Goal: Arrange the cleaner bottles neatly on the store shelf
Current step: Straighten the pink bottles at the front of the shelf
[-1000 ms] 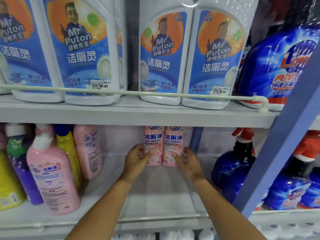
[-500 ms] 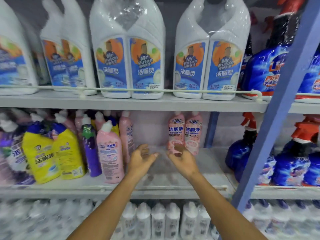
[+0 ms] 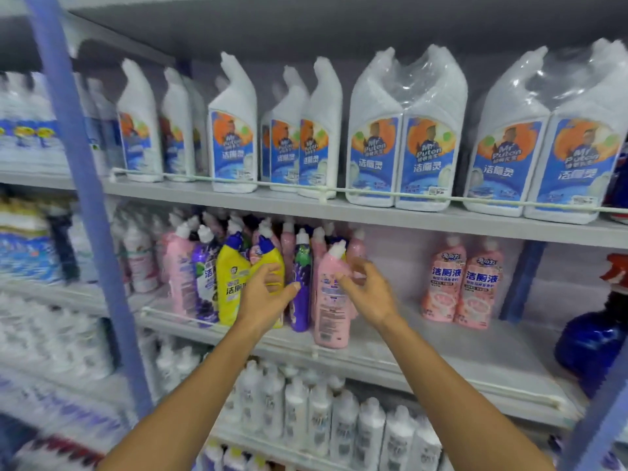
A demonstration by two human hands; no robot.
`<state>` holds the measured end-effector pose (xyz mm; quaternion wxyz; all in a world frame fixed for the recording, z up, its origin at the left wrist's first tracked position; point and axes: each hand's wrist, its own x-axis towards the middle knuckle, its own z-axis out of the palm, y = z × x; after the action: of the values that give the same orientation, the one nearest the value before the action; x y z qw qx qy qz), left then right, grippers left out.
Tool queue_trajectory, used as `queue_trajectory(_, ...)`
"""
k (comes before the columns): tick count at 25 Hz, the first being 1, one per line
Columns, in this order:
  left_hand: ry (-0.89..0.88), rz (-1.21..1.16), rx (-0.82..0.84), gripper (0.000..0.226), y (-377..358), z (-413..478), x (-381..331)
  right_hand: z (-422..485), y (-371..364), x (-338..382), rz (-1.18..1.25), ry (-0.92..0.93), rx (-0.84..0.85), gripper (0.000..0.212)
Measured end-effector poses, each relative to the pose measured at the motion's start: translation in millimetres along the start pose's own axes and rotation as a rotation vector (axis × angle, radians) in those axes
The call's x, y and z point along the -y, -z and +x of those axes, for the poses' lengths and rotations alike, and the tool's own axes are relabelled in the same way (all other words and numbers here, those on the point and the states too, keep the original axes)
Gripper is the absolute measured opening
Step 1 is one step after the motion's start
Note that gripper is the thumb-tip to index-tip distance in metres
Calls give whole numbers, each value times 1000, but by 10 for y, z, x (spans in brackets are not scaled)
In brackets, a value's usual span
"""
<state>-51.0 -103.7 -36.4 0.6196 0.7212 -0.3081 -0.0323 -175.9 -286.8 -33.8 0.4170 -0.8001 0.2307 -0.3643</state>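
On the middle shelf a crowded cluster of cleaner bottles stands at the left: yellow ones, a purple one and pink ones. A single pink bottle stands at the cluster's right front. My left hand reaches in front of the yellow bottles, fingers loosely spread and thumb by the purple bottle, gripping nothing that I can see. My right hand hovers with relaxed fingers at the front pink bottle's right side. Two pink bottles stand side by side at the back, apart to the right.
White toilet-cleaner bottles, some in plastic-wrapped pairs, fill the top shelf behind a white rail. A blue upright post stands at the left. A dark blue spray bottle sits at the right. White bottles line the lower shelf.
Both hands let go of the two pink bottles at the back and moved left to the mixed cluster. The view pulled back and swung left.
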Motion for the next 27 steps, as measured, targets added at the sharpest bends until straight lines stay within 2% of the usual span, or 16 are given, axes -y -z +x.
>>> queue_trajectory(6, -81, 20, 101, 66, -488, 234, -221, 384, 357, -216, -44, -122, -78, 59)
queue_trajectory(9, -118, 47, 91, 69, -697, 416, -248, 682, 372, -379, -50, -168, -89, 61)
queue_trajectory(12, -102, 53, 103, 61, -801, 569, -181, 975, 273, -505, -65, -145, -56, 62)
queue_trajectory(15, -82, 40, 134, 51, -857, 673, -80, 1215, 119, -624, -33, -111, -33, 51)
queue_trajectory(23, -75, 18, 205, 54, -848, 731, 2, 1391, -57, -866, 62, -69, -64, 53)
queue_trajectory(27, -87, 50, 285, 63, -818, 704, 101, 1330, 95, -837, 47, -22, -19, 40)
